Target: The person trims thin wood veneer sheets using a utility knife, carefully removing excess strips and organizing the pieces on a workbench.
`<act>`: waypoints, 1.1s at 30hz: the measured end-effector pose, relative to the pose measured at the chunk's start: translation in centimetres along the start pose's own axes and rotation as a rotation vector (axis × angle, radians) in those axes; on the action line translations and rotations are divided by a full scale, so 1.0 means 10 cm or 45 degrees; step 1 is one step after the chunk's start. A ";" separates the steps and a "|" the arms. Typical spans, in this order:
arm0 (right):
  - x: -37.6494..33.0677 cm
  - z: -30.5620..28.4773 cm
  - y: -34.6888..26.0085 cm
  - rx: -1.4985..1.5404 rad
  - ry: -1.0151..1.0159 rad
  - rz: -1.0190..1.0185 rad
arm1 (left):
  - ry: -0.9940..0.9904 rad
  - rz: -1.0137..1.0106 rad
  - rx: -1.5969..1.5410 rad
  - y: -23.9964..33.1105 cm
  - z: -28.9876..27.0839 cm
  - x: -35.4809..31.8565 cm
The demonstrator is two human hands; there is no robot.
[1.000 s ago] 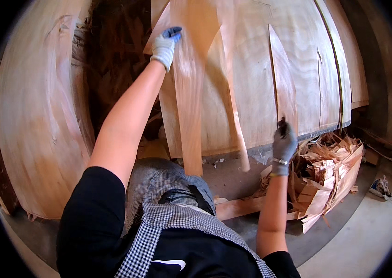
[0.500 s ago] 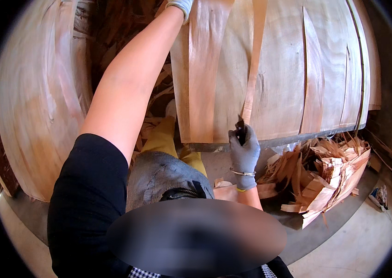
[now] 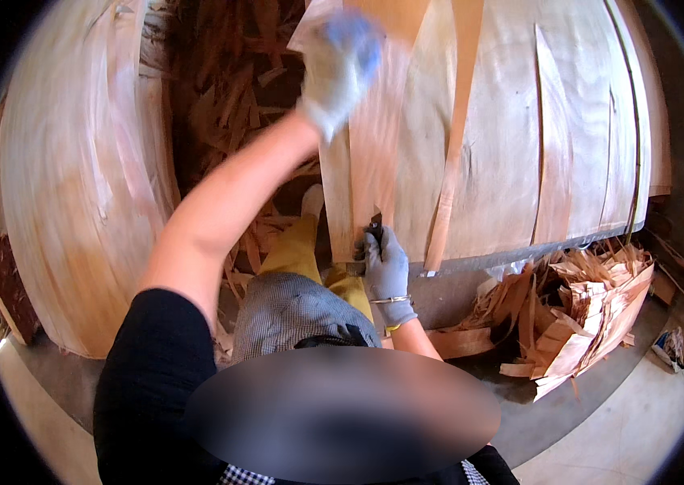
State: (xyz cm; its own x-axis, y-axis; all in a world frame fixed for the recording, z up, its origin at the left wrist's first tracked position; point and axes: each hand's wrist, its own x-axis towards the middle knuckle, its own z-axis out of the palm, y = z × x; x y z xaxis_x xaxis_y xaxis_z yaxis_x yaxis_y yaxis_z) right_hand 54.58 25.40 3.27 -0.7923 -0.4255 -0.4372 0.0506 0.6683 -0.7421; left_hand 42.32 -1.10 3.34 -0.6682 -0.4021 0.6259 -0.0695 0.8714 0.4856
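Note:
A broad stack of pale wood veneer sheets (image 3: 511, 145) fills the area in front of me. My right hand (image 3: 389, 271), in a grey glove, is closed around a small black utility knife (image 3: 376, 226) at the stack's near edge, by its left corner. My left hand (image 3: 340, 77), in a white and blue glove, reaches over the stack's left side; motion smears its fingers. A reddish veneer strip (image 3: 376, 153) lies between the hands. Farther right, a narrow loose strip (image 3: 459, 121) runs lengthwise, its near end hanging at the front edge.
On the left stands another large veneer stack (image 3: 75, 194). Torn veneer scraps (image 3: 237, 105) litter the dark gap between the stacks. A bundle of broken veneer (image 3: 580, 315) lies on the floor at right, with a small crumpled packet (image 3: 669, 349) beyond it.
My left hand has come back toward me from the far edge. My right hand has moved left with the knife, away from the narrow strip to the stack's left corner.

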 end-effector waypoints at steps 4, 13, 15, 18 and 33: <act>0.00 0.01 -0.06 -0.081 -0.001 -0.005 | -0.527 0.179 -0.036 -0.25 0.05 -0.64; 1.04 0.11 -1.09 -0.724 0.109 -0.033 | -0.558 0.099 0.033 -0.44 -0.07 -0.52; 1.36 0.20 -1.19 -0.929 0.123 0.071 | -0.567 0.136 0.037 -0.39 0.00 -0.54; 1.35 0.33 -1.25 -1.162 0.109 0.168 | -0.559 0.104 0.039 -0.39 0.04 -0.60; -1.38 0.13 0.45 -1.098 -0.271 0.165 | -0.921 0.057 0.363 -0.14 -0.15 -0.53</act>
State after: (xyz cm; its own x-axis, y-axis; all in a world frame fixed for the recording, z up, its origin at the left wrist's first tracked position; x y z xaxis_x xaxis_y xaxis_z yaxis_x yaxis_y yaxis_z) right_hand 66.52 33.50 5.36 -0.6785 -0.3618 -0.6394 -0.4106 0.9084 -0.0783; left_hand 47.07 -0.62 0.20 -0.9851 -0.1672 0.0399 -0.1536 0.9604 0.2325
